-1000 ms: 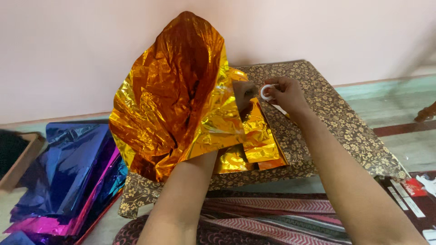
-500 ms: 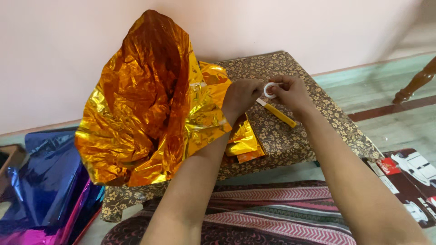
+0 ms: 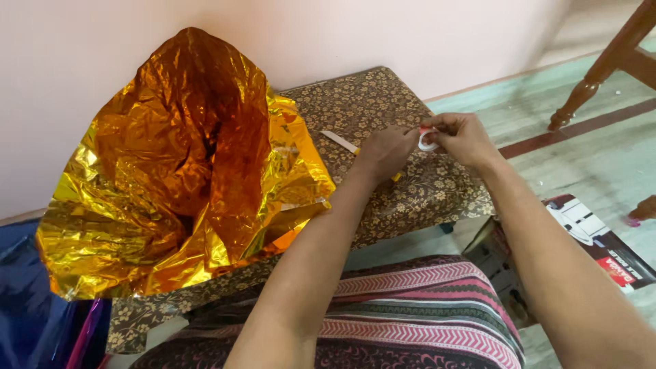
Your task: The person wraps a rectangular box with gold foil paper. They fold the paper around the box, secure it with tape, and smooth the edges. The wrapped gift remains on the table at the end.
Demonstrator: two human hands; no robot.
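Tape roll [image 3: 428, 141], small and white, sits pinched between the fingertips of both hands above the right edge of the low table [image 3: 437, 195], which carries a brown floral cloth. Right hand [image 3: 463, 139] is closed on the roll from the right; left hand [image 3: 385, 152] is curled, its fingers meeting the roll from the left. Knife [image 3: 342, 143] with a pale blade lies on the cloth just behind the left hand, its handle mostly hidden. Gold foil sheet [image 3: 178, 171], crumpled, stands up over the table's left half, against the left forearm. Blue foil [image 3: 27, 301] lies on the floor at far left.
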